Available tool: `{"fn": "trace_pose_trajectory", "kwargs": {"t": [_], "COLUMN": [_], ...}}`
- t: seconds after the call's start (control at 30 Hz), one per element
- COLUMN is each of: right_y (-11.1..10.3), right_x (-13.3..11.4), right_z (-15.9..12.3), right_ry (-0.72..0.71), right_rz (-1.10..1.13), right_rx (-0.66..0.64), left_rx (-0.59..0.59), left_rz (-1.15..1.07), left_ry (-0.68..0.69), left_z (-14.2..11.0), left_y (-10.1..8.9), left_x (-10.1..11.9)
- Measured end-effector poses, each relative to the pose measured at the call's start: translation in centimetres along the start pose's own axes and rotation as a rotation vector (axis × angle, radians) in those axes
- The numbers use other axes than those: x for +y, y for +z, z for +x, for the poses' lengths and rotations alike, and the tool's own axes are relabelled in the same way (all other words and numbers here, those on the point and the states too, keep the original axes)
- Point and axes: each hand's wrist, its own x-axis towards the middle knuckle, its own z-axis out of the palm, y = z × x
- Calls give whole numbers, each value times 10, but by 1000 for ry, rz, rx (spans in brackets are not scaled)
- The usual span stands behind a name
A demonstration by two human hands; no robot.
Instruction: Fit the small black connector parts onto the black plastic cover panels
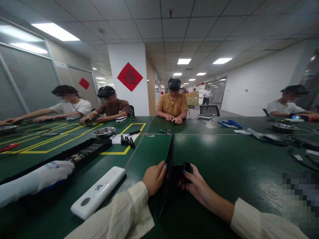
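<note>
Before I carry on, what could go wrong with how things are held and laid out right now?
The thin dark panel is held upright by the left hand; if that grip loosened, it might tip onto the green table. The right hand holds a black part beside the panel; whether they are joined is unclear, so pulling might strain a joint. The white device lies close to the left sleeve, which could nudge it.

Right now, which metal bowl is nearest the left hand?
The middle bowl, beside the white paper; the far-left bowl and far-right bowl sit farther from the left hand.
</note>
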Motion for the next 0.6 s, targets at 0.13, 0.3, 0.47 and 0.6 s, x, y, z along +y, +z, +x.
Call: {"fn": "trace_pose_trajectory", "kwargs": {"t": [0.13, 0.3, 0.47, 0.6], "right_y": [-15, -28, -28, -37], "right_x": [-6, -15, -5, 10], "right_z": [8, 9, 7, 18], "right_ry": [-62, -305, -308, -310], "right_rz": [-326, -906, -1138, -1264], "right_rx": [0, 61, 11, 65], "left_rx": [-4, -55, -49, -37], "left_rz": [32, 267, 371, 429], "left_ry": [5, 5, 17, 25], "left_z": [2, 2, 4, 7], "left_y": [-1, -7, -11, -12], "left_x": [0, 6, 9, 11]}}
